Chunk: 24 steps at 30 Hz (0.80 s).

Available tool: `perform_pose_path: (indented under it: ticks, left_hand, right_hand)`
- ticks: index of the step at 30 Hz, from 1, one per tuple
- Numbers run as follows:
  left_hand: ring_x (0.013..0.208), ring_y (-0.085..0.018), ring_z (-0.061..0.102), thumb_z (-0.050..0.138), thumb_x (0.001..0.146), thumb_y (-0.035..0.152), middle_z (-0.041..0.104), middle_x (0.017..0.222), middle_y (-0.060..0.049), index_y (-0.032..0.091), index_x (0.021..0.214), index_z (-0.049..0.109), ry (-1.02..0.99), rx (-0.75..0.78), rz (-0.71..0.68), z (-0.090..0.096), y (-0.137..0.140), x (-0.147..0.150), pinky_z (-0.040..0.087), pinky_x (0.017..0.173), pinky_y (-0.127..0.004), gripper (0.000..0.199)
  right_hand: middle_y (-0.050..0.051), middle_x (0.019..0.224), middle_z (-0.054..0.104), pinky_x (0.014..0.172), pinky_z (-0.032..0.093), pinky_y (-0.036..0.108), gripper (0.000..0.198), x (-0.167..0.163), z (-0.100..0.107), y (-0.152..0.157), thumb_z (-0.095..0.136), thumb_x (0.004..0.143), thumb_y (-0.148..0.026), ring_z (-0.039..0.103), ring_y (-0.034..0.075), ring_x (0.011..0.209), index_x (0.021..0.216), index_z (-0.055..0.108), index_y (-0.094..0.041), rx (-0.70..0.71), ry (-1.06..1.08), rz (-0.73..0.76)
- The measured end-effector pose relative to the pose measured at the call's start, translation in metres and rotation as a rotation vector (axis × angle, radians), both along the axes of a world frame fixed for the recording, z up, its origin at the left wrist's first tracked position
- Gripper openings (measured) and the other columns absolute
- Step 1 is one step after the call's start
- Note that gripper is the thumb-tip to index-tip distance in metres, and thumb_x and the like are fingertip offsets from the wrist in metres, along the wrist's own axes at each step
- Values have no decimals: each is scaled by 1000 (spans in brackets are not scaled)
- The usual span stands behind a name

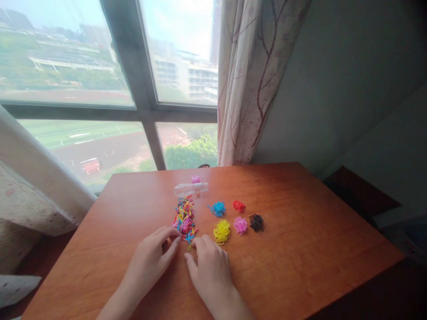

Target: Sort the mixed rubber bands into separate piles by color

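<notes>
A mixed heap of small colourful rubber bands (185, 217) lies on the table in front of me. My left hand (155, 251) is at the heap's lower left edge, thumb and forefinger tips brought together there; anything pinched between them is too small to make out. On the other side, my right hand (209, 260) rests low over the table with thumb and forefinger apart. A loose yellow rubber band (189, 247) lies by its fingertips. Sorted piles sit to the right: blue bands (218, 209), red bands (239, 206), yellow bands (222, 232), pink bands (240, 226) and black bands (256, 222).
Behind the heap a clear plastic bottle (191, 190) lies on its side, with a pink-purple object (196, 179) just beyond it. The brown wooden table (300, 249) ends at a window (143, 111) with a patterned curtain (253, 80).
</notes>
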<state>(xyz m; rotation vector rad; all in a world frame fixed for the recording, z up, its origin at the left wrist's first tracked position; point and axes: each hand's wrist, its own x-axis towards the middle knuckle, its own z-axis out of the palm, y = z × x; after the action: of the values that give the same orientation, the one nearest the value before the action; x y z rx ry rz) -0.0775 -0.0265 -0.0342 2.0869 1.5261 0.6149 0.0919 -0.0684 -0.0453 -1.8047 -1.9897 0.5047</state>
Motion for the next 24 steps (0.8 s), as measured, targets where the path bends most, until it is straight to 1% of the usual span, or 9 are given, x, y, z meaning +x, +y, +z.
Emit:
perform_pose_path:
  ticks: [4, 6, 14, 17, 20, 24]
  left_hand:
    - [66, -15, 61, 46, 91, 34, 69, 79, -1, 21, 89, 65, 1, -23, -12, 2, -3, 2, 45, 64, -24, 23]
    - [68, -16, 61, 46, 90, 32, 70, 81, -2, 21, 87, 64, 3, -40, -27, 4, -3, 4, 46, 66, -24, 22]
    - [71, -16, 62, 45, 91, 29, 68, 83, -1, 22, 86, 64, 21, -57, -53, 3, -2, 6, 45, 68, -24, 20]
    - [73, -16, 62, 44, 91, 29, 68, 84, -2, 22, 88, 65, 43, -63, -48, 3, -4, 6, 45, 69, -25, 21]
    - [74, -17, 63, 44, 92, 30, 68, 86, -2, 23, 89, 64, 60, -60, -48, 5, -5, 7, 45, 69, -24, 22]
    - [73, -16, 62, 43, 91, 29, 68, 86, -1, 23, 91, 64, 71, -60, -47, 5, -6, 8, 44, 67, -24, 21]
  right_hand:
    - [1, 92, 66, 68, 40, 28, 8, -5, -2, 4, 63, 88, -16, 64, 21, 84, 92, 62, -23, 10, -38, -18]
    - [1, 88, 67, 67, 39, 27, 9, -4, -5, 4, 61, 88, -14, 64, 20, 82, 88, 62, -23, 31, -42, -13]
    - [-2, 77, 63, 60, 34, 26, 15, 10, -12, -6, 62, 84, -10, 60, 15, 68, 77, 60, -23, 119, 35, -13]
    - [-2, 74, 62, 59, 33, 25, 15, 22, -11, -10, 58, 86, -11, 58, 14, 64, 76, 59, -23, 147, 107, -28]
    - [-2, 72, 60, 59, 34, 24, 16, 41, -11, -8, 52, 90, -15, 56, 13, 62, 77, 59, -22, 176, 188, -69]
    - [-1, 69, 58, 59, 35, 23, 19, 64, -11, -3, 50, 92, -20, 53, 13, 59, 75, 58, -21, 209, 191, -118]
